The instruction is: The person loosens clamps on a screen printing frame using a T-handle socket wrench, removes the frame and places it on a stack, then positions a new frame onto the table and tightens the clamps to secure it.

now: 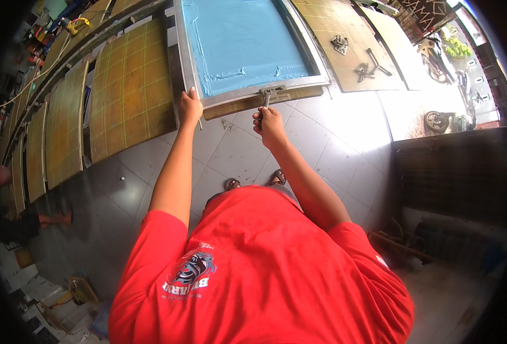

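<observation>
The left hand (191, 109) is gripping the near left corner of a blue-coated screen frame (247, 49), its thumb lying against the metal edge, its fingers mostly hidden. The right hand (269, 122) is curling closed around a metal handle (266, 101), which is reaching up to a flat bracket (274, 92) at the frame's near edge. The frame is lying ahead of the person, between yellow-lined boards (133, 86) on the left and a board (345, 80) bearing loose metal parts (363, 71) on the right. Working well here probably means keeping the corner steady, seating the handle squarely in the bracket, pulling smoothly rather than jerking, and sparing the blue surface any knock.
</observation>
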Motion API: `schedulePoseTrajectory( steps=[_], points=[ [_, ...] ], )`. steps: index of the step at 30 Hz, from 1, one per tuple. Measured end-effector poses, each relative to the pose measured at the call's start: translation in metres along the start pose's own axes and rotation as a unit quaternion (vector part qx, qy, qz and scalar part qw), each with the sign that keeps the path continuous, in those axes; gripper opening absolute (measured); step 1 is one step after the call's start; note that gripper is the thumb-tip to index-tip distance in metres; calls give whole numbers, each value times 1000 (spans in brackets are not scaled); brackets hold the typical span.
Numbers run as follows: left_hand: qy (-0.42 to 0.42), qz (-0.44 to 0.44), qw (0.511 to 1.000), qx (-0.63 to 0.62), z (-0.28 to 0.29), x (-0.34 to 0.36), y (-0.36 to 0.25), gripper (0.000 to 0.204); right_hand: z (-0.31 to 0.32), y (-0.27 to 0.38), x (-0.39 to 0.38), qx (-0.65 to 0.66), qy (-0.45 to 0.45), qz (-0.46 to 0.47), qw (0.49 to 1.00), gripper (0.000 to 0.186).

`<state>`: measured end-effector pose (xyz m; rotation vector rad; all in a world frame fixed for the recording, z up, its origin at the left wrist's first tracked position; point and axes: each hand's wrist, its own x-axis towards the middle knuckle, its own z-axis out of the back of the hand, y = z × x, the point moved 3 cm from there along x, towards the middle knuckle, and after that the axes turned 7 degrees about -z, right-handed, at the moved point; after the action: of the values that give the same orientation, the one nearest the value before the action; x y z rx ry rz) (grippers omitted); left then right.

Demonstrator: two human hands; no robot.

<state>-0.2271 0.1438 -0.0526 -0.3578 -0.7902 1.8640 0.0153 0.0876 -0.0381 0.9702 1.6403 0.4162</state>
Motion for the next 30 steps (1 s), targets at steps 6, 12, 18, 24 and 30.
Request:
schedulePoseTrajectory(
  steps=[6, 12, 18, 24, 30],
  points=[
    [-1, -8, 1000, 8, 3, -2, -5, 50, -20, -16, 15, 173, 1, -2, 985, 13],
    [-6, -20, 1000, 5, 4, -1, -2, 49, -40, -25, 22, 265, -8, 26, 964, 14],
    [-9, -21, 1000, -8, 2, -1, -1, 49, -37, -27, 25, 267, -23, 34, 963, 17],
    [-20, -18, 1000, -14, 1, -1, 3, 49, -36, -27, 29, 253, -8, 43, 967, 20],
    [-9, -13, 1000, -14, 1, -2, 0, 49, -9, -15, 23, 124, 41, -13, 991, 22]
  ],
)
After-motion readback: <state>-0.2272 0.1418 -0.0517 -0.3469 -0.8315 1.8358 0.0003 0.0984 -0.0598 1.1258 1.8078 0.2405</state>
